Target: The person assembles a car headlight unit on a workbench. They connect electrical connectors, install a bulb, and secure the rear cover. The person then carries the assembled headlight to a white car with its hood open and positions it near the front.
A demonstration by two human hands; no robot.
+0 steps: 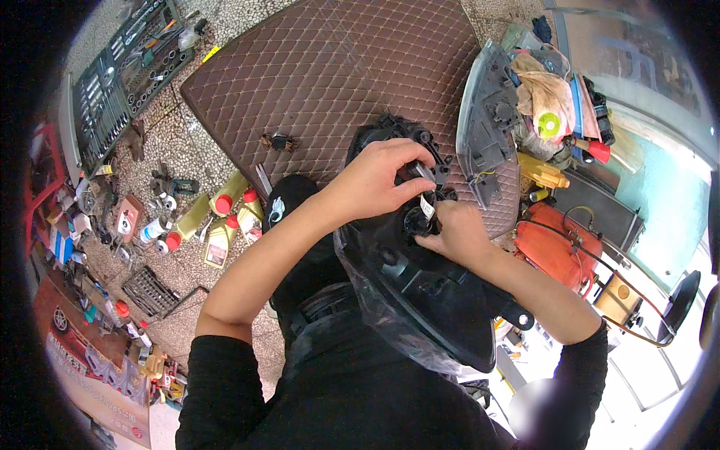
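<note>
A black car headlight housing [420, 281] lies across my lap, its back turned up and thin clear plastic wrap along its lower edge. My left hand [382, 178] is closed, thumb and fingers curled round a small dark grey part [421, 177] at the upper end of the housing. A white label [427, 206] shows just below that part. With bent fingers, my right hand [460, 235] grips the housing beside a round black opening [417, 221]. Its fingertips are partly hidden there.
A brown quilted mat [330, 82] spreads ahead, bearing a small wire bundle [279, 142] and a second headlight [486, 124]. At left are an opened tool case [124, 82] and several red-capped bottles [220, 241]. An orange-red tank [559, 244] with hoses stands at right, below piled rags [544, 94].
</note>
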